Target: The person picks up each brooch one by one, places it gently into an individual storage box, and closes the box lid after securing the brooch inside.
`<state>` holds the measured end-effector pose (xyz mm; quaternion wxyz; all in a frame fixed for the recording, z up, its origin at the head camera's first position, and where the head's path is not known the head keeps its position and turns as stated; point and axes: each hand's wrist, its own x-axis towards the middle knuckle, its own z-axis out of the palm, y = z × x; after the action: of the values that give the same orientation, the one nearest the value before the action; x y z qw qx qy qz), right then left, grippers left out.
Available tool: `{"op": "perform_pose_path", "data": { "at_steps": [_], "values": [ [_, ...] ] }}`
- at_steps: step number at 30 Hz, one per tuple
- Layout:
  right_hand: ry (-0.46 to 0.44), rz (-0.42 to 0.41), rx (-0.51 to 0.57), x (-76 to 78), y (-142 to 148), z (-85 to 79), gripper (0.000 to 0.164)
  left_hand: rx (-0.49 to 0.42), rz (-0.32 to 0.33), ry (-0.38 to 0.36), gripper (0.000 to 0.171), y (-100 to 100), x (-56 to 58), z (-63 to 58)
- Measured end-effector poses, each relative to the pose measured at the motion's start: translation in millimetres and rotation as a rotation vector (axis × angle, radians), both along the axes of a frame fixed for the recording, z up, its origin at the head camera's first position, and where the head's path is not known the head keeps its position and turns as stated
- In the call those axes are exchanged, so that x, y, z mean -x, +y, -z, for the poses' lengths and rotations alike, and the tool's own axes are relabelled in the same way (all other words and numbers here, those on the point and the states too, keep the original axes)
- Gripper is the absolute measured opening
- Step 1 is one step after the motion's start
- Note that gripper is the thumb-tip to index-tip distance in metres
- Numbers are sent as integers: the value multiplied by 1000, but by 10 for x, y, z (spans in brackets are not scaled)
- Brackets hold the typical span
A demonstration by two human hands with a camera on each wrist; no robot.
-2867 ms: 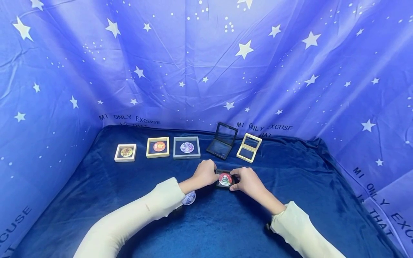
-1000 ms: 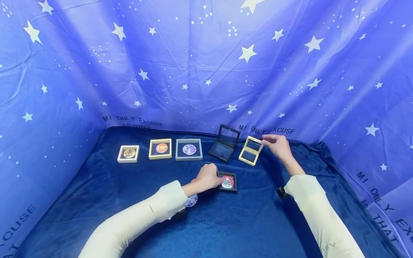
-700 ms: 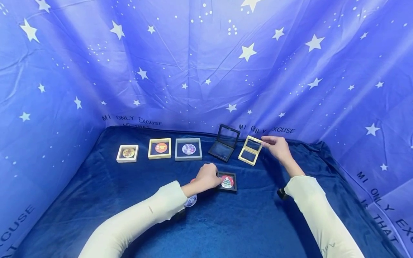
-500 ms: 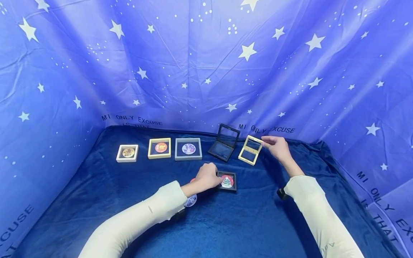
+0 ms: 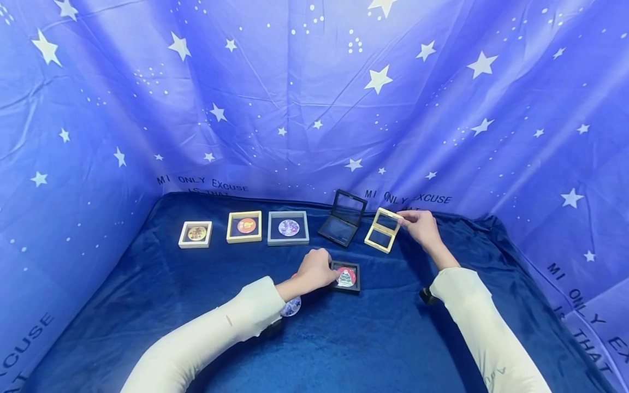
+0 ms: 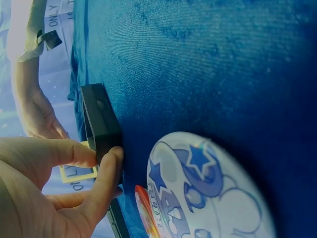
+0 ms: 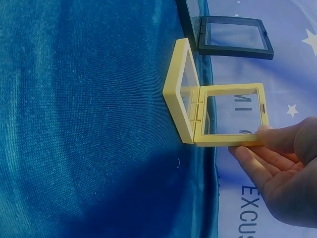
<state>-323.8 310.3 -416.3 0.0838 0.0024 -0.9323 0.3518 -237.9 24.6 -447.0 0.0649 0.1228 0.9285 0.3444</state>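
Observation:
My left hand (image 5: 312, 270) pinches the left side of a small black display frame (image 5: 357, 279), which lies on the cloth with a red Christmas-tree badge (image 5: 346, 277) inside. In the left wrist view, thumb and fingers grip the corner of that black frame (image 6: 101, 116). Further back, an unfolded yellow display frame (image 5: 381, 230) stands with its lid raised. My right hand (image 5: 423, 229) pinches the upper right edge of this lid, as the right wrist view shows at the yellow frame (image 7: 230, 140). A white-and-blue badge (image 5: 292, 307) lies under the left wrist, partly hidden by the sleeve.
A larger black frame (image 5: 339, 229) stands unfolded left of the yellow one. Closed grey (image 5: 288, 243), yellow (image 5: 244, 238) and white (image 5: 195, 245) frames, each with a badge, line the back left. A red badge (image 6: 143, 208) lies partly hidden beside the white-and-blue badge.
My right hand has left the small black frame, moved back and right, and taken hold of the yellow frame's lid. My left hand has stayed on the small black frame.

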Motion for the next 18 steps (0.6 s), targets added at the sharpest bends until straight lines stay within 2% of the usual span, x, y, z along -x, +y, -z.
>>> {"op": "perform_pose_path", "data": {
  "at_steps": [7,18],
  "values": [
    [-7,8,11,-9,-13,-6,25,-7,7,13,50,-18,18,-4],
    [-22,13,8,7,-16,-15,24,-8,-19,29,26,-146,41,-55]
  ]
}}
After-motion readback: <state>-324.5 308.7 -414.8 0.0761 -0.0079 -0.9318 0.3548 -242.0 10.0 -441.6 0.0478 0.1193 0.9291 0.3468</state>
